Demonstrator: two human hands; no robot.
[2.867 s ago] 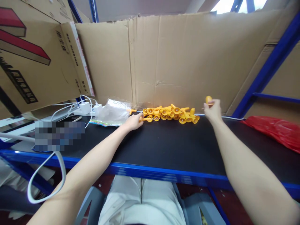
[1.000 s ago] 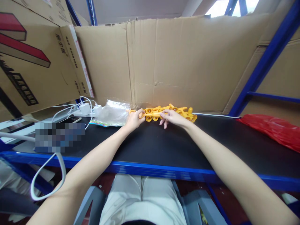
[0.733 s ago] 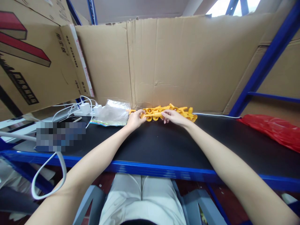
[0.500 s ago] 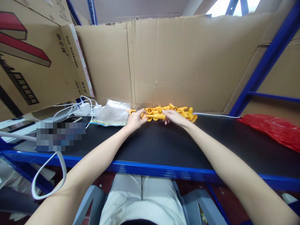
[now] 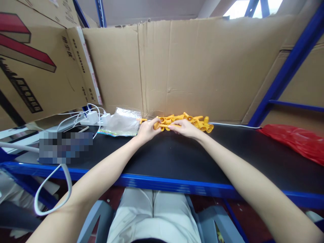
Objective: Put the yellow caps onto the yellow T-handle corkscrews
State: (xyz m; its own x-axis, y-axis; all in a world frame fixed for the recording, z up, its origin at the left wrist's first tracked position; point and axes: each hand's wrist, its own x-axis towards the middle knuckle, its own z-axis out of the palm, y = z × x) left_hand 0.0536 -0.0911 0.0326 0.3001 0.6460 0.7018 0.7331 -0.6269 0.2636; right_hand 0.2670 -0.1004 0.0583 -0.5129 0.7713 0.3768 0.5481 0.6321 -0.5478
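My left hand [image 5: 149, 129] is closed round one end of a yellow horn-shaped plastic piece [image 5: 165, 126]. The fingers of my right hand [image 5: 186, 128] pinch its other end, so it lies level between both hands. Part of it is hidden by my fingers. Right behind my hands lies a pile of similar yellow pieces [image 5: 204, 125], several with round flared mouths. Beside my left hand rests a clear plastic bag [image 5: 122, 122], and the tip of another yellow piece shows by it.
White chargers [image 5: 92, 117] with cables stand at the left, near a blurred-out object [image 5: 65, 147]. Red plastic sheeting [image 5: 293, 140] lies at the right of the black tabletop [image 5: 172, 157]. Cardboard [image 5: 202, 67] walls the back. A white cable loop [image 5: 35, 202] hangs over my left forearm.
My right hand has slid left along the yellow piece, closer to my left hand. Its fingers now cover more of the piece. My left hand has shifted slightly right.
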